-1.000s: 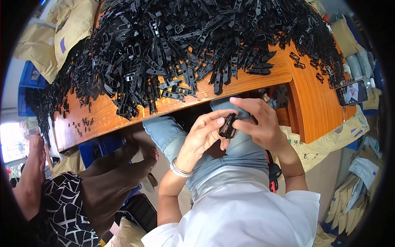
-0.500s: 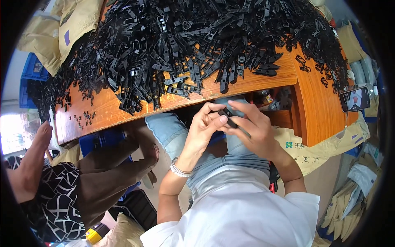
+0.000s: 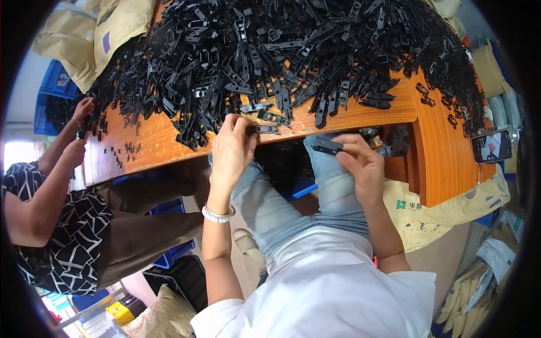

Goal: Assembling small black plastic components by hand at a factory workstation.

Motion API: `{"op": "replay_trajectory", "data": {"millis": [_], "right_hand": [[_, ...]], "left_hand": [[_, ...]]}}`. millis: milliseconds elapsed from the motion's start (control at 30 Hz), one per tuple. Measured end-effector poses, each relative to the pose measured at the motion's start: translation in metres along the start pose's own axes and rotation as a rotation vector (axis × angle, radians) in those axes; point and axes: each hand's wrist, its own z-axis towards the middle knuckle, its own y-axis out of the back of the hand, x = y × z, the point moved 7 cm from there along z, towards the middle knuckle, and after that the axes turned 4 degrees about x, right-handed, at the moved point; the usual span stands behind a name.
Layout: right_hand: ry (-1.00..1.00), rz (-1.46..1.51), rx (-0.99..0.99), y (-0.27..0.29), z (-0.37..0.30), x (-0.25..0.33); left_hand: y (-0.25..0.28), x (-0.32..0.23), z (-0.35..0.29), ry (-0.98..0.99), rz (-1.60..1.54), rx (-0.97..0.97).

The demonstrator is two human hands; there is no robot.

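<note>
At the table's front edge, my left hand [image 3: 231,149] pinches one end of a slim black plastic clip [image 3: 264,129] with shiny metal bits on it. The clip lies over the edge, just below more loose clips. Further right and above my lap, my right hand [image 3: 365,166] grips a black plastic piece [image 3: 326,146] between thumb and fingers, its far end pointing left. A big heap of similar black parts [image 3: 242,62] covers the back of the wooden table [image 3: 372,117].
On the left a co-worker [image 3: 62,236] has both hands near small black pieces [image 3: 127,151]. An open drawer compartment [image 3: 414,152] is by my right hand. A phone [image 3: 492,146] stands at the right edge. Paper sacks [image 3: 121,34] and a blue crate [image 3: 53,96] sit far left.
My hands were together over my lap around a black part. They have come apart: the left has moved up-left onto a clip at the table edge, the right keeps a piece. The co-worker's arms moved.
</note>
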Motion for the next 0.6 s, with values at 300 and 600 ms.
{"op": "replay_trajectory", "data": {"millis": [300, 600], "right_hand": [[-0.13, 0.194, 0.091, -0.035, 0.019, -0.018], [-0.181, 0.144, 0.059, -0.04, 0.02, -0.018]], "left_hand": [[0.006, -0.031, -0.021, -0.098, -0.388, -0.011], [0.02, -0.056, -0.034, -0.157, -0.399, 0.014]]}}
